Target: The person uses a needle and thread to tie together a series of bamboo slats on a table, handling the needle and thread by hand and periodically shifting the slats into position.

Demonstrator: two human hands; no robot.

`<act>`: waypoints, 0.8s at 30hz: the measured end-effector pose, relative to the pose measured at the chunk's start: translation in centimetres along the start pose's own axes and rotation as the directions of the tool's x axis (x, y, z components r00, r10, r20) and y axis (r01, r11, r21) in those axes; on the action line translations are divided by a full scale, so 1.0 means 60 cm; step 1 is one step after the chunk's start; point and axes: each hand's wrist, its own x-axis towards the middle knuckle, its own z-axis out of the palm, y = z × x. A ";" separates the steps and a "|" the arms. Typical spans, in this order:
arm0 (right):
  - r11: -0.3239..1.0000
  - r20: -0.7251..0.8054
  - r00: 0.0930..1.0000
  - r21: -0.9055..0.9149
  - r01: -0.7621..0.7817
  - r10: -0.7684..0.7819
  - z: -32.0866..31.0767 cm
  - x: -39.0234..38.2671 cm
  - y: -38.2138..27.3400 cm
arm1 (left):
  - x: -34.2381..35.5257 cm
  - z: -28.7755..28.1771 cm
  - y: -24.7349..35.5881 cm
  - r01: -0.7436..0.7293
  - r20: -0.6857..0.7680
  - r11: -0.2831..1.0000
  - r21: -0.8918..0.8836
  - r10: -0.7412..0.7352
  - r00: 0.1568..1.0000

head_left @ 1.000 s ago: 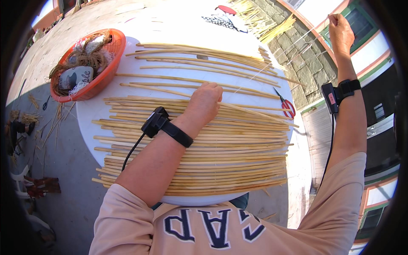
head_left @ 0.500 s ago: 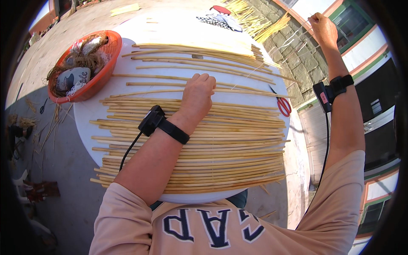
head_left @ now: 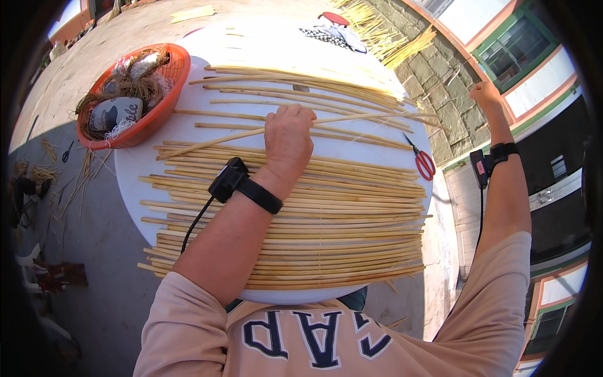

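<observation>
Stick (head_left: 217, 143) slants across table (head_left: 129, 169), over other sticks (head_left: 352, 201), left hand (head_left: 289, 138) pinching it near middle. Looks light, stiff, smooth; may roll, probably snaps if bent hard. Mid-length seems best hold. Right hand (head_left: 487, 96) raised, fingers curled together; cannot tell on what.

Left hand (head_left: 289, 141) hides its fingertips and part of one stick (head_left: 358, 117). Right hand (head_left: 487, 99): finger detail indistinct. Lower edge cuts off shirt (head_left: 282, 361).
</observation>
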 end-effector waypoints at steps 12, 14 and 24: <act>0.981 -0.058 0.997 0.188 -0.042 0.054 0.101 -0.067 0.117 | 0.014 -0.030 0.007 -0.050 -0.025 0.990 0.128 0.054 0.998; 0.968 -0.036 0.998 0.245 -0.051 0.061 0.108 -0.073 0.118 | 0.022 -0.036 0.007 -0.053 -0.095 0.991 0.123 0.065 0.993; 0.934 0.016 1.000 0.357 -0.007 0.001 0.132 -0.130 0.101 | 0.039 -0.031 -0.024 -0.224 -0.077 0.947 0.230 0.247 0.966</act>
